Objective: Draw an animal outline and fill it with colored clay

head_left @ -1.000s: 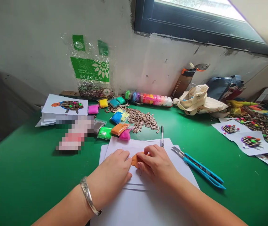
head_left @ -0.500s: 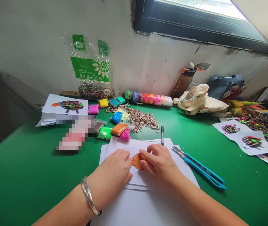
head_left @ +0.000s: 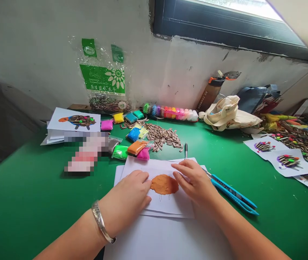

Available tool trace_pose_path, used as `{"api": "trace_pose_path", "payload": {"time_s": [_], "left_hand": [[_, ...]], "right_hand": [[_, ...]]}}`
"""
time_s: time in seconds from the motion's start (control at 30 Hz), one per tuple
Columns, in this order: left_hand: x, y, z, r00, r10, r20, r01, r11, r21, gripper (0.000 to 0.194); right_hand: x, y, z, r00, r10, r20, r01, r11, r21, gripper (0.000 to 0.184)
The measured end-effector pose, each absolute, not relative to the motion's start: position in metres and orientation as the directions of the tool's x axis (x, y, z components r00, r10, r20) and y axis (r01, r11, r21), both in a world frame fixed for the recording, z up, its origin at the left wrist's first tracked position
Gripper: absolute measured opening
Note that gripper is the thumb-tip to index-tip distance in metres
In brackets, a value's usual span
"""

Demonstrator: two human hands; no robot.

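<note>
- Left hand [head_left: 131,189]: palm down on the white paper [head_left: 179,207], unclenched, gripping nothing; its fingertips lie at the left edge of the orange clay [head_left: 165,185].
- Right hand [head_left: 194,177]: released, fingers loosely extended at the clay's right edge; contact cannot be told.
- Orange clay: flattened oval on the paper, between both hands.

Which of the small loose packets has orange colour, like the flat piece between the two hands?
The orange packet, lying against the magenta packet and to the right of the bright green packet; none of the others is orange.
</note>
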State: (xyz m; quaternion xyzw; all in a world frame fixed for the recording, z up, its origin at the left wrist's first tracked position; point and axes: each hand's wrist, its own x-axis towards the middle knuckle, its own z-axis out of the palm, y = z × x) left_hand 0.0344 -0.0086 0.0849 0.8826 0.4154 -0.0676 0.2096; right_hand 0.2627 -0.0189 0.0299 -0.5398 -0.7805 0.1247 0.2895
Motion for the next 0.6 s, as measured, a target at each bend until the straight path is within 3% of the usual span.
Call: {"api": "trace_pose_path", "payload": {"time_s": [0.13,0.27,0.4,0.6], "left_hand": [[0.029,-0.007,0.084,0.663,0.7,-0.266,0.74,-0.559,0.374,0.012],[0.024,-0.004,0.08,0.656,0.707,-0.264,0.742,-0.54,0.397,0.014],[0.023,-0.002,0.079,0.654,0.708,-0.267,0.744,-0.538,0.396,0.015],[0.026,-0.003,0.078,0.649,0.706,-0.283,0.754,-0.55,0.358,0.018]], "right_hand": [[0.256,-0.023,0.032,-0.362,0.841,0.404,0.727,0.525,-0.442,0.025],[0.238,-0.032,0.032,-0.552,0.758,0.347,0.677,0.65,-0.345,0.024],[0.23,-0.036,0.031,-0.587,0.742,0.324,0.689,0.668,-0.281,0.03],[0.229,-0.036,0.031,-0.604,0.749,0.272,0.686,0.662,-0.3,0.029]]}}
